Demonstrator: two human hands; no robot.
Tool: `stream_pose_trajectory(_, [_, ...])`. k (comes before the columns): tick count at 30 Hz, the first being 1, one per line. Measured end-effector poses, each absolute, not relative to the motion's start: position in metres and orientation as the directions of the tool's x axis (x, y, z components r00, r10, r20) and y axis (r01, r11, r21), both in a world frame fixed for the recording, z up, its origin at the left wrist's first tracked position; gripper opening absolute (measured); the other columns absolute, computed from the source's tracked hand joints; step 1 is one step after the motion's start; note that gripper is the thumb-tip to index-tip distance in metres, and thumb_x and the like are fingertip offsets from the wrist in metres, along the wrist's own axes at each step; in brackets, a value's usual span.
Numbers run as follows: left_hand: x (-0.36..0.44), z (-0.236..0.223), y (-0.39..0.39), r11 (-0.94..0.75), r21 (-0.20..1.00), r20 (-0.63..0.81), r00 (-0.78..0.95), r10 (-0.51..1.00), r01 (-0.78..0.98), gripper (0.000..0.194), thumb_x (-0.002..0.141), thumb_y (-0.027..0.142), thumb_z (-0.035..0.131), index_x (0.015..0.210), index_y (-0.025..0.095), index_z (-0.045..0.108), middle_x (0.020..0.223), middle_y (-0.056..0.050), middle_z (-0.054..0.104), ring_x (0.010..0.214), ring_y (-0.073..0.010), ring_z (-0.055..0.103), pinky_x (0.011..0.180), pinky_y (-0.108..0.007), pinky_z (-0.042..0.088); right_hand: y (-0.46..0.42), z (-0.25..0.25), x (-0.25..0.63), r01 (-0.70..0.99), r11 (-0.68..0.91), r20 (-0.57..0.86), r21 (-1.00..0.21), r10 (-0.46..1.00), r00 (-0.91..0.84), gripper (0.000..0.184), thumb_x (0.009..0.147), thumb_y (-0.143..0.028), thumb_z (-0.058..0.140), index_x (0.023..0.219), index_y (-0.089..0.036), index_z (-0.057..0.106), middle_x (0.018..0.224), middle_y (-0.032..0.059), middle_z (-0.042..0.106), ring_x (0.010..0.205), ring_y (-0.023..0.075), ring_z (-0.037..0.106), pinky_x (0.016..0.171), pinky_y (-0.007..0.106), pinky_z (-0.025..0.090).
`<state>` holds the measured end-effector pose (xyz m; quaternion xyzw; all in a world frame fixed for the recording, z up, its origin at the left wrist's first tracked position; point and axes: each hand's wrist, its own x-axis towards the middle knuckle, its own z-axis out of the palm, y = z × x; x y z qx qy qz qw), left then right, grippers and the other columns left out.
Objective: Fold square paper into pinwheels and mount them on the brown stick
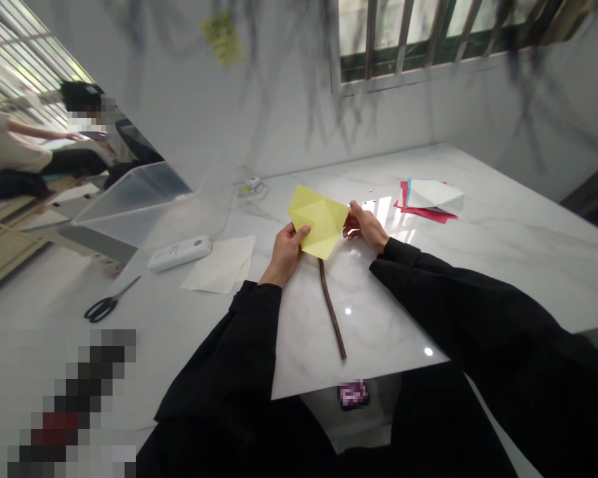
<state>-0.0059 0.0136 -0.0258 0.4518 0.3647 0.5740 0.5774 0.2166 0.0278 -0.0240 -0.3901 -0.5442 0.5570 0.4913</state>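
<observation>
The left hand point(284, 249) and the right hand point(363, 227) are holding a yellow sheet of origami paper point(319, 219) up off the white marble-patterned table point(503, 245), each pinching an opposite corner between thumb and fingers. Creases are showing across the sheet, which is hanging in a diamond shape, so the work appears to be at a folding stage; the next fold would call for lining up edges precisely and pressing a sharp crease, probably against the tabletop. The paper is looking thin, matte and crisp. Below it a slim brown stick point(331, 309), slightly curved, is lying on the glossy surface. To the right, a stack of red, teal and white sheets point(428, 199) is resting flat; to the left are lying a white paper point(222, 265), a white oblong device point(179, 253) and black-handled scissors point(107, 304).
</observation>
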Motion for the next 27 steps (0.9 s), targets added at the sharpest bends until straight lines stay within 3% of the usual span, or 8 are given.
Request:
stream_pose_trajectory(4, [-0.007, -0.028, 0.014, -0.069, 0.950, 0.102, 0.093, 0.990, -0.304, 0.051, 0.069, 0.038, 0.092, 0.110, 0.014, 0.073, 0.114, -0.015, 0.079, 0.119, -0.0338, 0.072, 0.104, -0.048, 0.058, 0.031, -0.028, 0.217, -0.072, 0.069, 0.086, -0.995, 0.960, -0.266, 0.085, 0.075, -0.099, 0.051, 0.073, -0.016, 0.070, 0.075, 0.0108, 0.072, 0.059, 0.0154, 0.061, 0.054, 0.028, 0.047])
stream_pose_trajectory(7, [-0.008, -0.029, 0.014, -0.069, 0.947, 0.102, 0.091, 0.991, -0.315, 0.052, 0.068, 0.037, 0.092, 0.110, 0.014, 0.073, 0.116, -0.015, 0.079, 0.119, -0.0333, 0.072, 0.105, -0.047, 0.058, 0.034, -0.032, 0.219, -0.135, 0.052, 0.090, -0.989, 0.951, -0.295, 0.089, 0.078, -0.100, 0.044, 0.074, -0.017, 0.075, 0.072, 0.0097, 0.072, 0.058, 0.0149, 0.061, 0.056, 0.028, 0.048])
stream_pose_trajectory(11, [-0.009, -0.029, 0.013, -0.057, 0.946, 0.091, 0.093, 0.991, -0.321, 0.052, 0.068, 0.036, 0.093, 0.111, 0.014, 0.074, 0.116, -0.014, 0.080, 0.118, -0.0325, 0.072, 0.103, -0.046, 0.058, 0.038, -0.036, 0.221, -0.192, 0.031, 0.085, -0.981, 0.956, -0.282, 0.082, 0.076, -0.096, 0.055, 0.074, -0.017, 0.077, 0.072, 0.0084, 0.073, 0.059, 0.0140, 0.060, 0.057, 0.027, 0.047])
stream_pose_trajectory(15, [-0.009, -0.030, 0.012, -0.072, 0.960, 0.107, 0.116, 0.988, -0.271, 0.056, 0.068, 0.042, 0.093, 0.112, 0.013, 0.074, 0.116, -0.015, 0.080, 0.114, -0.0327, 0.073, 0.099, -0.045, 0.059, 0.038, -0.038, 0.220, -0.098, 0.099, 0.124, -0.990, 0.950, -0.286, 0.075, 0.069, -0.092, 0.069, 0.065, -0.017, 0.070, 0.063, 0.0037, 0.065, 0.057, 0.0129, 0.055, 0.058, 0.026, 0.044])
stream_pose_trajectory(19, [-0.009, -0.031, 0.011, -0.066, 0.980, 0.093, 0.140, 0.986, -0.186, 0.061, 0.067, 0.045, 0.093, 0.115, 0.013, 0.073, 0.116, -0.015, 0.079, 0.104, -0.0310, 0.076, 0.092, -0.043, 0.061, 0.032, -0.035, 0.219, 0.051, 0.232, 0.195, -0.971, 0.900, -0.389, 0.061, 0.080, -0.076, 0.072, 0.069, -0.016, 0.072, 0.060, -0.0004, 0.059, 0.058, 0.0113, 0.050, 0.057, 0.025, 0.038])
stream_pose_trajectory(27, [-0.008, -0.026, 0.005, -0.077, 0.994, 0.090, 0.199, 0.976, -0.074, 0.059, 0.068, 0.040, 0.093, 0.116, 0.013, 0.073, 0.121, -0.016, 0.078, 0.100, -0.0282, 0.076, 0.091, -0.042, 0.062, 0.024, -0.030, 0.216, 0.062, 0.167, 0.128, -0.984, 0.903, -0.410, 0.054, 0.077, -0.067, 0.078, 0.084, -0.013, 0.079, 0.067, 0.0012, 0.067, 0.058, 0.0121, 0.052, 0.055, 0.025, 0.037])
